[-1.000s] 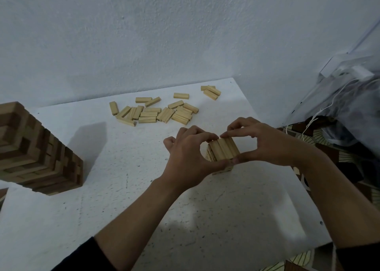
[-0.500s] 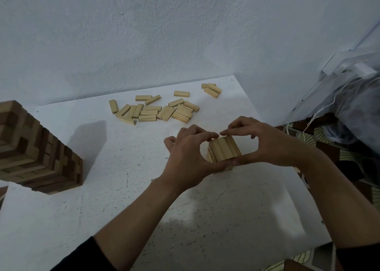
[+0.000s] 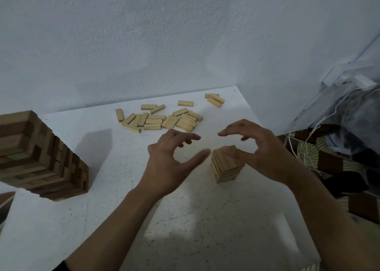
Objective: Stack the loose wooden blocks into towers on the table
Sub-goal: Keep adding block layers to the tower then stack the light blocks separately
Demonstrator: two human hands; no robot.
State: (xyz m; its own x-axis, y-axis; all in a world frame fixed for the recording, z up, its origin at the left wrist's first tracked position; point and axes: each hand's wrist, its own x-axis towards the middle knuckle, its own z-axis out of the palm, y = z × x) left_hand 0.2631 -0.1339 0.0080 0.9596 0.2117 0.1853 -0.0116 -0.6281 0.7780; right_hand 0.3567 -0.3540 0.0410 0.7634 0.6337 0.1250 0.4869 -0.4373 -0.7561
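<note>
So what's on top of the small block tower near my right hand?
The small tower shows only its top layer of pale blocks side by side. The thumb of the right hand covers the top's right edge, so that part is hidden.

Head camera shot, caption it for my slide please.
Left hand and right hand, both open, flank a short block tower; loose blocks lie behind it.

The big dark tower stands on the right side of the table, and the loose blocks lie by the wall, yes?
Not quite. The head view shows the big dark tower on the left side of the table, not the right. The loose blocks do lie by the wall.
</note>
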